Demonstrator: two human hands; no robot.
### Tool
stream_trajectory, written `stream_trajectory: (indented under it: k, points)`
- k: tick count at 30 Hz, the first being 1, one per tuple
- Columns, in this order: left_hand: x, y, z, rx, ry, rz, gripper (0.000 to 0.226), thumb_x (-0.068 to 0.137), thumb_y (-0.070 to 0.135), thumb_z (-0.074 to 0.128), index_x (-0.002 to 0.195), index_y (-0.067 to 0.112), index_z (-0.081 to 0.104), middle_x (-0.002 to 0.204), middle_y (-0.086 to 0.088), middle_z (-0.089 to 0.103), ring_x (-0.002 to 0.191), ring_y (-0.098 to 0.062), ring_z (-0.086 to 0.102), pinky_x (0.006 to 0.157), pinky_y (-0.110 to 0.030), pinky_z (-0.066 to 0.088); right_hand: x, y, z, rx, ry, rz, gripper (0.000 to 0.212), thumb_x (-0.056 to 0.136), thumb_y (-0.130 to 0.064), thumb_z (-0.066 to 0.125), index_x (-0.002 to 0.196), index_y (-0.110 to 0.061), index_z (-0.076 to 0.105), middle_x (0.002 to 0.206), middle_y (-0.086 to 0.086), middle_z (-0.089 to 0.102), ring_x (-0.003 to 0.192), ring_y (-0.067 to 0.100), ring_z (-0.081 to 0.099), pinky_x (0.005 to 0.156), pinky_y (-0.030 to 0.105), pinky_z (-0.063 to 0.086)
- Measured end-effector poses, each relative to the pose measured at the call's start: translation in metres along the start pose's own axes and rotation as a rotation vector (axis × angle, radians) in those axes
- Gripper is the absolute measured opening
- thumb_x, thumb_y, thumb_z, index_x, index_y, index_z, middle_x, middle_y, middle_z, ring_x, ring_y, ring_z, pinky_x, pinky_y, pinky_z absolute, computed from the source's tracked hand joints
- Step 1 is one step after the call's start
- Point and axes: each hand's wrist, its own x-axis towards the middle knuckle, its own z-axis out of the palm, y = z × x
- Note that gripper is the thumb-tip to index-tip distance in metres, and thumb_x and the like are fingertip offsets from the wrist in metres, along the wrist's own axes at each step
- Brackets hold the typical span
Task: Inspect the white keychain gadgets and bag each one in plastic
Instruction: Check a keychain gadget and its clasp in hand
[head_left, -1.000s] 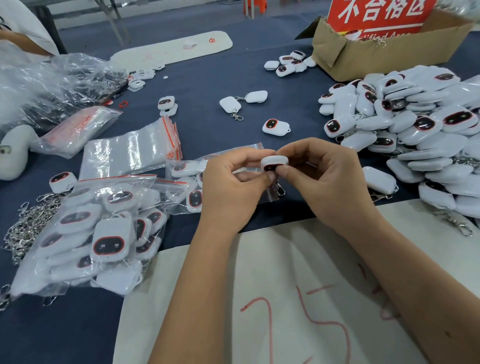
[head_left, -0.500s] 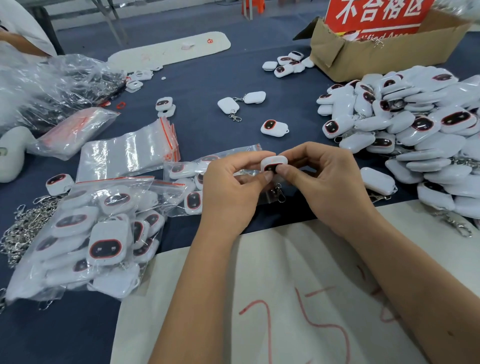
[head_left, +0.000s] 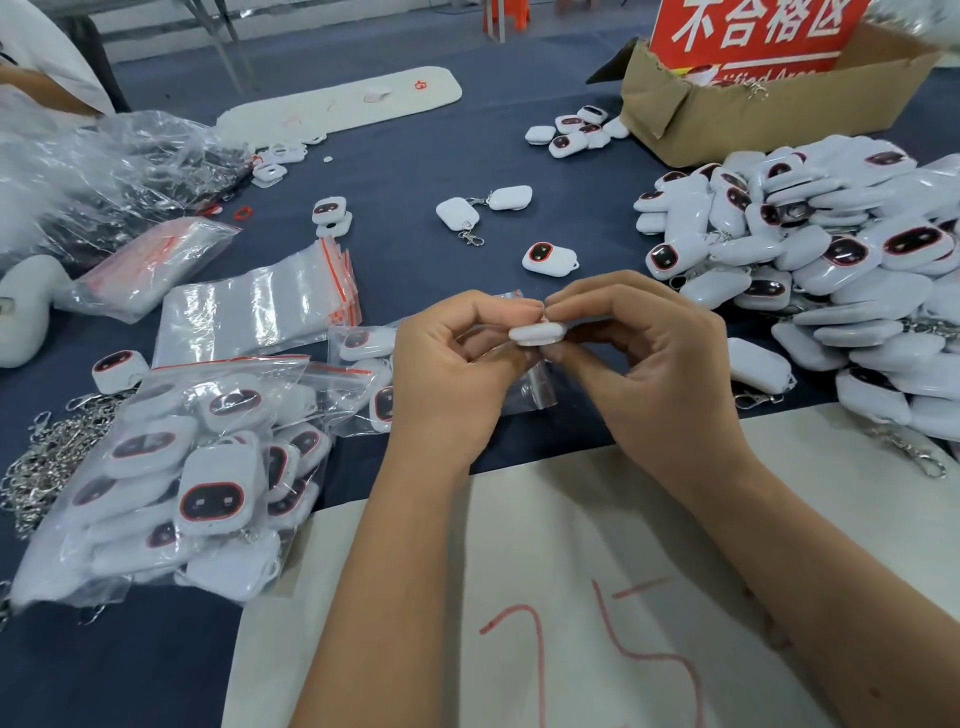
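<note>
White plastic keychain gadget (head_left: 536, 332) sits edge-on between our two hands above the dark blue surface (head_left: 415, 171). Our left hand (head_left: 457, 374) pinches its left end with curled fingers; our right hand (head_left: 654, 374) pinches its right end likewise. Unbagged white gadgets (head_left: 831, 260) are heaped to the right; clear plastic bags with red seals (head_left: 254, 312) lie to the left.
</note>
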Motion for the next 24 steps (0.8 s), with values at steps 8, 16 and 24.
stream_trajectory:
  k: [8, 16, 24]
  points:
    - [-0.001, 0.003, 0.003, -0.039, -0.006, 0.009, 0.021, 0.078, -0.021, 0.074, 0.08, 0.0, 0.07, 0.092, -0.002, 0.079, 0.094, -0.017, 0.077, 0.082, -0.025, 0.059, 0.001, 0.003, -0.002, -0.047, -0.021, 0.055, 0.026, 0.084, 0.005, 0.078, 0.105, -0.01, 0.076, 0.104, -0.001, 0.074, 0.097, 0.017, 0.072, 0.08, 0.031, 0.061]
    - [-0.004, 0.008, 0.004, -0.036, 0.015, -0.05, 0.024, 0.078, -0.018, 0.076, 0.079, 0.005, 0.071, 0.102, -0.009, 0.078, 0.096, -0.018, 0.077, 0.084, -0.027, 0.061, 0.002, 0.006, -0.004, -0.045, -0.033, 0.141, 0.024, 0.084, 0.0, 0.081, 0.099, -0.019, 0.079, 0.099, -0.007, 0.074, 0.096, 0.016, 0.071, 0.069, 0.035, 0.057]
    - [-0.005, 0.011, 0.002, -0.144, 0.012, -0.123, 0.026, 0.081, -0.02, 0.07, 0.081, 0.006, 0.068, 0.1, -0.011, 0.079, 0.095, -0.021, 0.077, 0.082, -0.027, 0.06, 0.0, 0.002, -0.004, -0.052, -0.029, 0.066, 0.017, 0.086, -0.001, 0.08, 0.099, -0.012, 0.078, 0.1, -0.004, 0.074, 0.093, 0.018, 0.07, 0.066, 0.041, 0.056]
